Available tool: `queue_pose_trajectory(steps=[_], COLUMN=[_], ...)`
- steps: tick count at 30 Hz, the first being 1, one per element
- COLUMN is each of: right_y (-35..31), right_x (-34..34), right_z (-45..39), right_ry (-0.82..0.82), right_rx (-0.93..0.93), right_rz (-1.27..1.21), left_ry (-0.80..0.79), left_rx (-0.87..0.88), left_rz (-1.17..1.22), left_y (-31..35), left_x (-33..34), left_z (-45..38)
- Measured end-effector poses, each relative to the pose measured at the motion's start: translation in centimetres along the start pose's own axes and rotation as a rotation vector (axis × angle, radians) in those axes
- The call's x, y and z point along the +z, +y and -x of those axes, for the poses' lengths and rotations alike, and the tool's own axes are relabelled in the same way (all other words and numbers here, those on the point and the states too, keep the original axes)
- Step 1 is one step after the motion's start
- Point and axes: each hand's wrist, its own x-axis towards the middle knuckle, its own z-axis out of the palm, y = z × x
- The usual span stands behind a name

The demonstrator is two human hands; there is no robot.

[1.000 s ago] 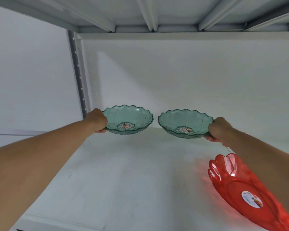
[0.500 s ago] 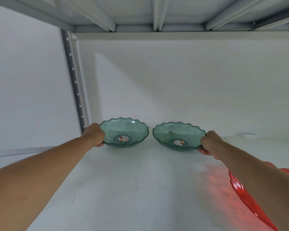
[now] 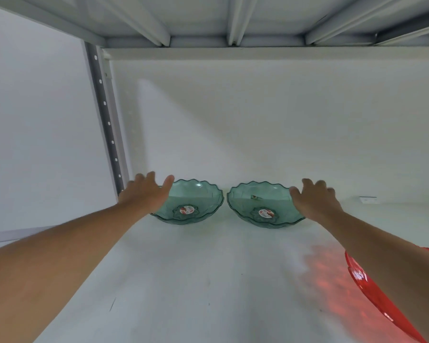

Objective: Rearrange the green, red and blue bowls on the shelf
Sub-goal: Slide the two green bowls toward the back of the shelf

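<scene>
White shelf (image 3: 183, 280): L hand (image 3: 148, 194), R hand (image 3: 312, 201) splayed, off green bowls (image 3: 196, 201)

open shelf floor in front, bowls along the back

two green bowls (image 3: 193, 203) (image 3: 263, 206) sit side by side near the back wall (image 3: 258, 120), almost touching, so no hand fits between them. the white shelf (image 3: 196, 280) before them lies bare. a red bowl (image 3: 372, 293) blocks the near right corner; the upright post (image 3: 104, 115) bounds the left.
</scene>
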Motion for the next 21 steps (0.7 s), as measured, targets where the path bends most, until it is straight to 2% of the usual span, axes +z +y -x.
queue_pose_trajectory(steps=[3,6,14,21], right_y=[-1.6,-3.0,-3.0,1.7], right_x=[-1.5,-2.2,-3.5,-5.9], right_z=[0.7,1.7,3.5,3.7], right_ry=[0.012,-0.043,-0.046,-0.026], right_rx=[-0.251,-0.347,-0.379,-0.343], right_rz=[0.183,0.244,0.271,0.251], left_ry=[-0.001,0.021,0.007,-0.022], left_rx=[0.234,0.338,0.361,0.441], left_rz=[-0.023,-0.03,-0.038,0.004], left_y=[2.9,6.0,9.4,14.0], left_x=[-1.4,-2.1,-2.6,-1.0], left_z=[0.3,1.3,3.8,7.8])
